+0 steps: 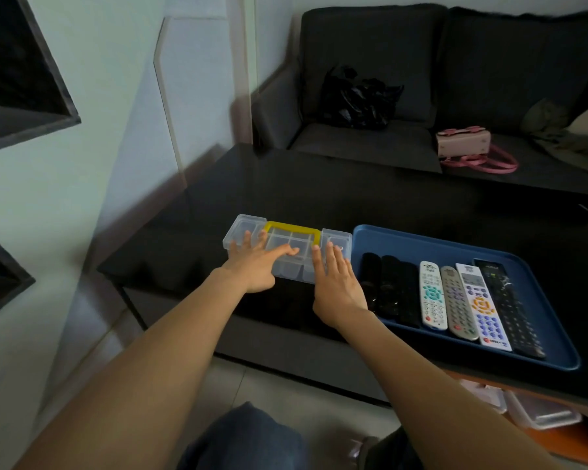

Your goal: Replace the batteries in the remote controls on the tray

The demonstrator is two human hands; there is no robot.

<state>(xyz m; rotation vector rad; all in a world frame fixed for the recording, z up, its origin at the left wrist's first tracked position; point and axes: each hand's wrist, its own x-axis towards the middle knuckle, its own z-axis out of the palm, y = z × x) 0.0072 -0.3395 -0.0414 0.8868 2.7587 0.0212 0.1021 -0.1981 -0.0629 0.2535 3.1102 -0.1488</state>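
Knee in dark blue cloth [248, 435] at 6 o'clock. Black desk [319, 195] ahead. Left hand [255, 262] and right hand [336, 286], fingers straight and spread, rest flat on a clear compartment box [286, 245] with yellow handle [292, 228]. At its 3 o'clock, touching: blue tray [455, 242] holding the remote controls [455, 300], side by side, dark ones nearest the box. Clear lidded boxes [540, 412] under the desk, 4 o'clock. Beyond, 12 to 2 o'clock: dark sofa [387, 62] bearing black bag [357, 96], pink handbag [465, 144].

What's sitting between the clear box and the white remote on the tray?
In the head view, black remotes lie side by side in the blue tray between the clear box and the white remote.
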